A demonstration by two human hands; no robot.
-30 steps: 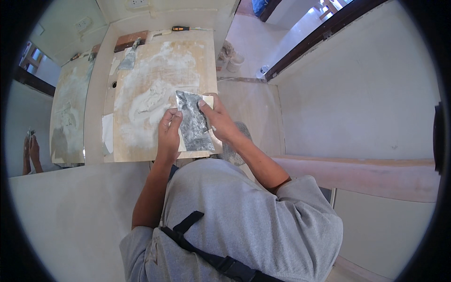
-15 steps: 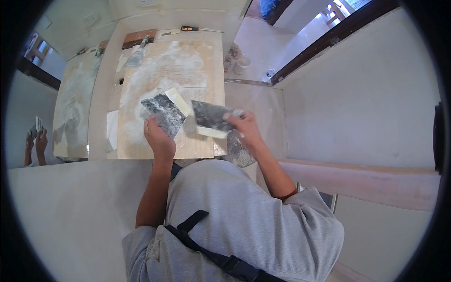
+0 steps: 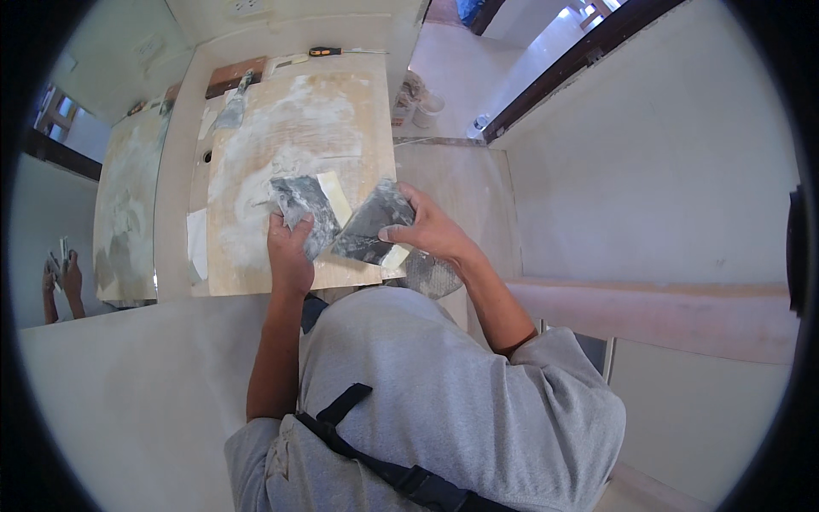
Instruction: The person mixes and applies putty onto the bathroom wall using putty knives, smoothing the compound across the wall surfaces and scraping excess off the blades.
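My left hand [image 3: 292,246] grips a flat dark grey scraper [image 3: 307,206] smeared with white paste, a cream strip along its right edge. In my right hand [image 3: 431,224] is a second dark grey scraper [image 3: 374,224], tilted, with a cream strip at its lower corner; thumb and fingers close on it. The two scrapers come close together at their lower inner corners; whether they touch I cannot tell. Both are above the near part of a wooden board [image 3: 345,115] marked with white smears.
At the board's far edge lie a screwdriver [image 3: 326,52], a brown wooden block [image 3: 235,78] and a putty knife [image 3: 232,111]. A mirror [image 3: 128,205] stands on the left. Buckets [image 3: 428,109] sit on the floor beyond, and a pale wall [image 3: 648,162] rises at right.
My right hand has turned its scraper from nearly level to a steep slant and brought it nearer the left one. The left scraper has tilted slightly. My view has shifted a little.
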